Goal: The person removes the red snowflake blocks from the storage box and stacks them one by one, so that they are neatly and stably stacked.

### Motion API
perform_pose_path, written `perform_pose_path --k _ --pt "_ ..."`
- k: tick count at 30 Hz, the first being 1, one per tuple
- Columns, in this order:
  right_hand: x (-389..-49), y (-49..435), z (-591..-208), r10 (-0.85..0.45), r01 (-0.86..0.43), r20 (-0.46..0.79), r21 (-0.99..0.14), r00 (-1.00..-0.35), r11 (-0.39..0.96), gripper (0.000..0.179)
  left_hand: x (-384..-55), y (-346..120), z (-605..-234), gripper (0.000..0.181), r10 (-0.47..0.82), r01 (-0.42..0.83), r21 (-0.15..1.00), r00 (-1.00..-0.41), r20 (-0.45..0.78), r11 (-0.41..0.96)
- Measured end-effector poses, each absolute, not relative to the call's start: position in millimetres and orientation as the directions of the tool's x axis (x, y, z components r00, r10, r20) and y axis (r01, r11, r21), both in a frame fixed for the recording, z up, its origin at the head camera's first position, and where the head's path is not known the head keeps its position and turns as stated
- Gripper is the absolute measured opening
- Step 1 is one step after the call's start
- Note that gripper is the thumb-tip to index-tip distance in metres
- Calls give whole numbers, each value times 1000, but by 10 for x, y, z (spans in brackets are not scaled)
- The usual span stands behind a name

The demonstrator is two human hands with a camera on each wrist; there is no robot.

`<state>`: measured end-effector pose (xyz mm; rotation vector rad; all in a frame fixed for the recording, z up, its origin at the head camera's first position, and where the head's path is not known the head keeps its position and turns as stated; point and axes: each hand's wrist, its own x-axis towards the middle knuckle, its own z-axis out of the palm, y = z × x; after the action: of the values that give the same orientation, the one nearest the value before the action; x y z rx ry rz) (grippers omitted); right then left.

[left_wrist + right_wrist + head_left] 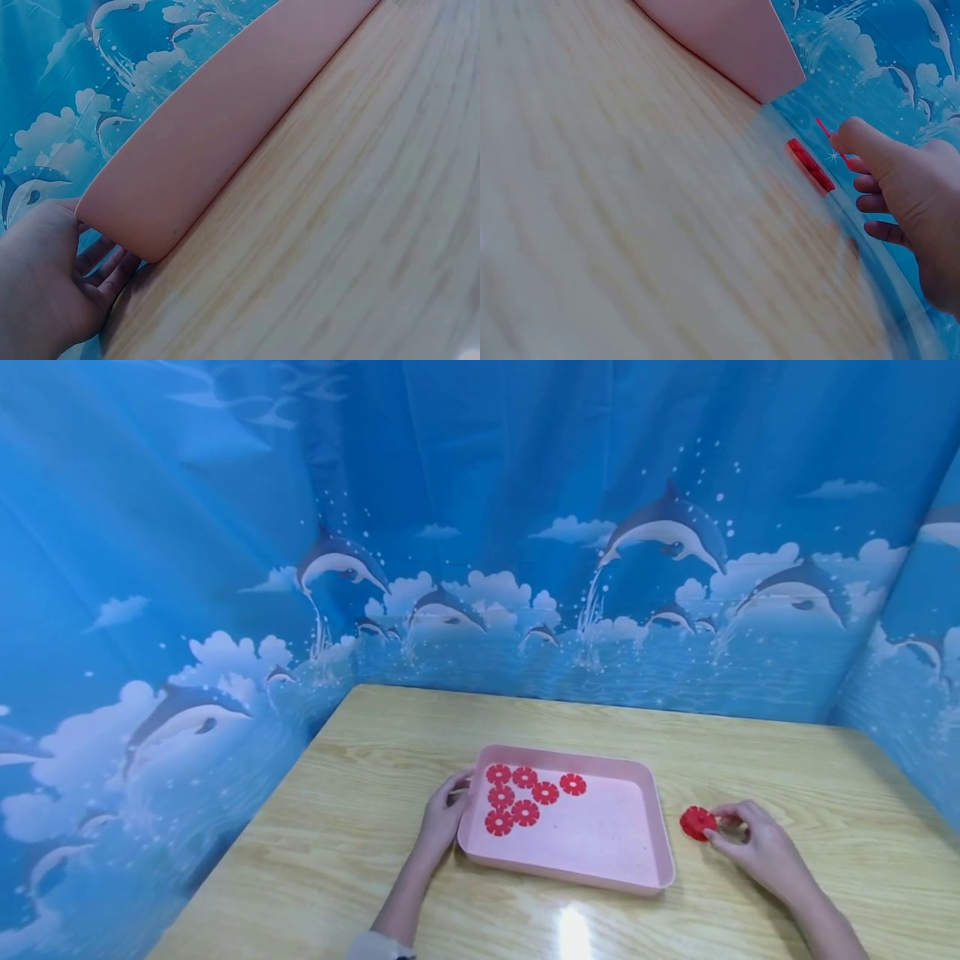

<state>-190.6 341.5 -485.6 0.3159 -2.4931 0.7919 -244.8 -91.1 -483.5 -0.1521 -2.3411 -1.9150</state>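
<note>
A shallow pink tray (592, 860) lies on the table with several red notched discs (525, 812) flat inside, grouped toward its left side. My left hand (442, 817) holds the tray's left wall; in the left wrist view, the thumb is at the rim and the fingers reach under the corner (154, 232). Right of the tray, my right hand (765, 852) pinches one thin red disc (821, 126) between thumb and fingertips. The right wrist view shows that disc tilted just above a short stack of red discs (810, 166) on the table.
The wood-grain table (360, 827) extends around the tray on all sides. Behind and to the left hangs a blue curtain (480, 527) printed with dolphins and clouds. A bright light reflection (573, 931) shows near the front of the tabletop.
</note>
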Motion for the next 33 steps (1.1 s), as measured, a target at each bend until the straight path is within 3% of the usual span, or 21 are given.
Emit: perform_pose_path --k 33 --pt "-1928 3396 -4933 -50 -330 526 -455 -849 827 27 -2478 -919 -4894 34 6 171 961 -985 173 218"
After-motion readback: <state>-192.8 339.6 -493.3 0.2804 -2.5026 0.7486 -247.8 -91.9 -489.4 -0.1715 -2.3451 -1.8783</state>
